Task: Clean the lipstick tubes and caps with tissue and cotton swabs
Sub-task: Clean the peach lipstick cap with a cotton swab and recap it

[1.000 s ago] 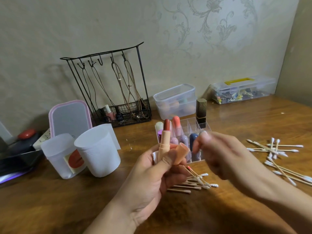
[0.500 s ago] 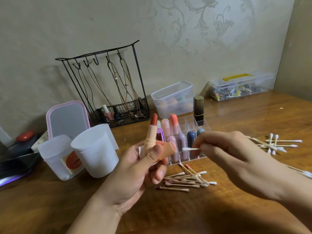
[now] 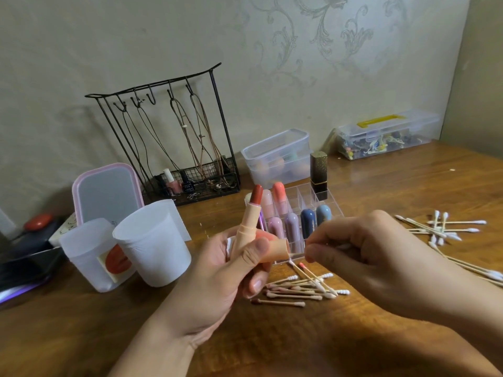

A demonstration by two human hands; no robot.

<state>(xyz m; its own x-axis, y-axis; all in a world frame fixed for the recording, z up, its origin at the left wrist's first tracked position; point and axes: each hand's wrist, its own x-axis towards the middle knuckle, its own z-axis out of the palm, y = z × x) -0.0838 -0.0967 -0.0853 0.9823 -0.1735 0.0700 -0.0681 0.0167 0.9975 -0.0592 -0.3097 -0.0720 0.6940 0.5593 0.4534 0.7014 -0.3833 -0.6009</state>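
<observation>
Since half a second ago your right hand [image 3: 362,257] has come in leftward: the cotton swab [image 3: 295,263] tip, then short of the cap, now sits at the mouth of the peach cap [image 3: 277,247]. Your left hand [image 3: 226,278] has hardly moved.

Left hand: fingers curled round the peach lipstick tube [image 3: 246,227], held upright with the red bullet up, thumb pressed across its front; the cap is held in that grip too, lying sideways with its opening toward your right hand. Right hand: fingers bunched, thumb and forefinger pinching the swab; most of the stick is hidden, blurred.

Just under the hands, toward the desk's [image 3: 353,344] front edge, a pile of used swabs [image 3: 296,289], several tips stained pink. Behind the hands, mid-desk, a clear organizer [image 3: 304,197] with more lipsticks standing in it and a dark gold-topped tube [image 3: 318,172] at its back right. Clean swabs [image 3: 441,229] are scattered near the right edge. Two white cups [image 3: 152,243] stand toward the left edge, a pink-rimmed mirror [image 3: 107,191] behind them. Along the back edge: a black wire rack [image 3: 174,140] and two clear boxes [image 3: 277,156].
</observation>
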